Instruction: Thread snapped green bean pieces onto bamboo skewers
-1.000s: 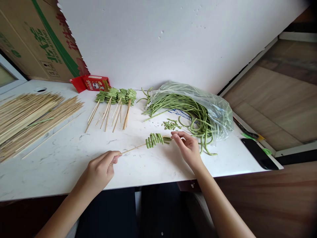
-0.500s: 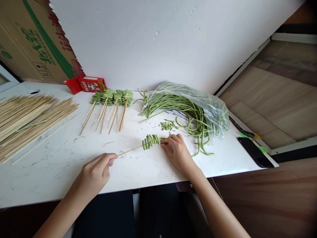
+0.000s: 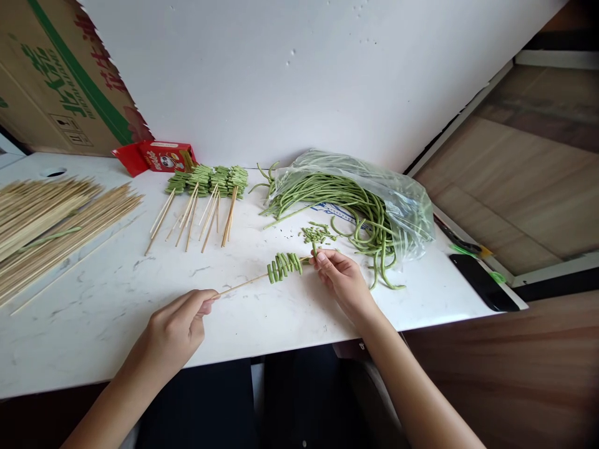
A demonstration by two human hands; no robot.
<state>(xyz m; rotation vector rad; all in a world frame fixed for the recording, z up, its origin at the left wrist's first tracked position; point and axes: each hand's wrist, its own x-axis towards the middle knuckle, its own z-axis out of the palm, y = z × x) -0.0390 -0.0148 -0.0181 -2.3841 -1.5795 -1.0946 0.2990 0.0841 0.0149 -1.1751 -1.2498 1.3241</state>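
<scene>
Since the earlier frame in the head view, the right hand (image 3: 344, 280) has turned so that its thumb faces up more, and a short bean piece (image 3: 314, 248) now stands nearly upright between its thumb and fingertips, near the far end of the skewer (image 3: 243, 285). The left hand (image 3: 175, 327) has changed little: it pinches the skewer's near end, fingers curled, and the threaded pieces (image 3: 284, 267) sit much as they did, side by side and crosswise toward the far end. To work well here, the left grip should stay firm and the skewer straight, since so thin a stick would probably flex under a push. The held piece is best pinched near its ends and met by the point at its middle, square to the stick, with the fingertips out of the point's line; an off-centre hole could split it. Gentle pressure should keep the row even. Behind the hands, small bean scraps (image 3: 316, 234) lie on the surface (image 3: 243, 324) near the bagged long beans (image 3: 327, 190), with the filled skewers (image 3: 208, 181) to their left and loose skewers (image 3: 47, 212) farther left.
</scene>
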